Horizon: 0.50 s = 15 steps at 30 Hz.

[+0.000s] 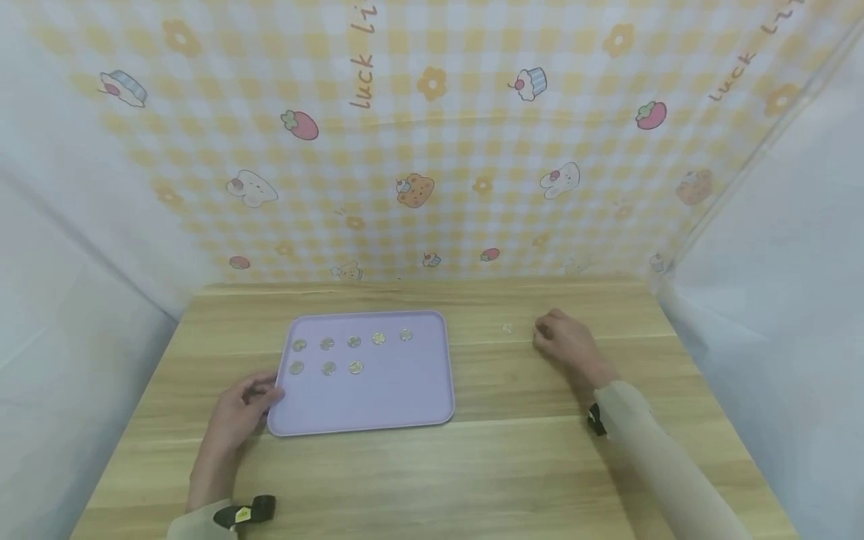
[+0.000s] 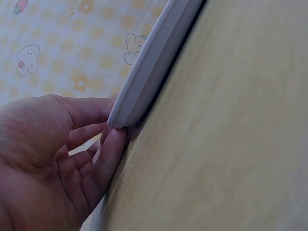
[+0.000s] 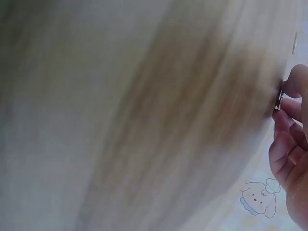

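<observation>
A lilac tray (image 1: 405, 397) lies on the table with two rows of round, shiny coins (image 1: 354, 342) in it. My left hand (image 1: 238, 411) pinches the tray's left rim between thumb and fingers, as the left wrist view also shows. To the right of the tray, my right hand (image 1: 570, 345) is low over the tabletop, fingers curled. In the right wrist view, its thumb and fingertips pinch a coin (image 3: 279, 97), seen edge-on close to the wood. A small shiny piece (image 1: 507, 328) lies on the table between tray and right hand; its kind is too small to tell.
The wooden table (image 1: 472, 480) runs back to a yellow checked cloth (image 1: 459, 217) with cartoon prints. White sheets (image 1: 776, 262) hang at both sides. Dark straps (image 1: 244, 513) sit at both wrists.
</observation>
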Tool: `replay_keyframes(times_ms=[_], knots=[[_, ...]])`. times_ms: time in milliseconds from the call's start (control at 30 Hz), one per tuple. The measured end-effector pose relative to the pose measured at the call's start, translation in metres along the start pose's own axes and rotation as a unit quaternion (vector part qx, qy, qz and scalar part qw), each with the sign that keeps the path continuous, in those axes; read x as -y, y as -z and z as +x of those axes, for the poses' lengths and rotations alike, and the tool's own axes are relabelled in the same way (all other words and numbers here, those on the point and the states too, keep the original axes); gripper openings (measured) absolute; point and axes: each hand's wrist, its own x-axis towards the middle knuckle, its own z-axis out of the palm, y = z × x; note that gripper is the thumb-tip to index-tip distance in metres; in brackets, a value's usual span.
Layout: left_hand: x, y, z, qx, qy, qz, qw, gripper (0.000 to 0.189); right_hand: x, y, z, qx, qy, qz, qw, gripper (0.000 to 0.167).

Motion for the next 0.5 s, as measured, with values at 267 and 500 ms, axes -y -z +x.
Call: replay_keyframes(times_ms=[267, 500], knots=[[-0.0001, 0.0014, 0.0003, -0.002, -0.009, 0.007, 0.9999, 0.05, 0.0004, 0.0014, -0.0008, -0.001, 0.005, 0.005, 1.0, 0.024], [0.0019, 0.0014, -0.0008, -0.001, -0.012, 0.005, 0.9999, 0.051, 0.0015, 0.0028, -0.003, 0.016, -0.009, 0.026, 0.9995, 0.027]])
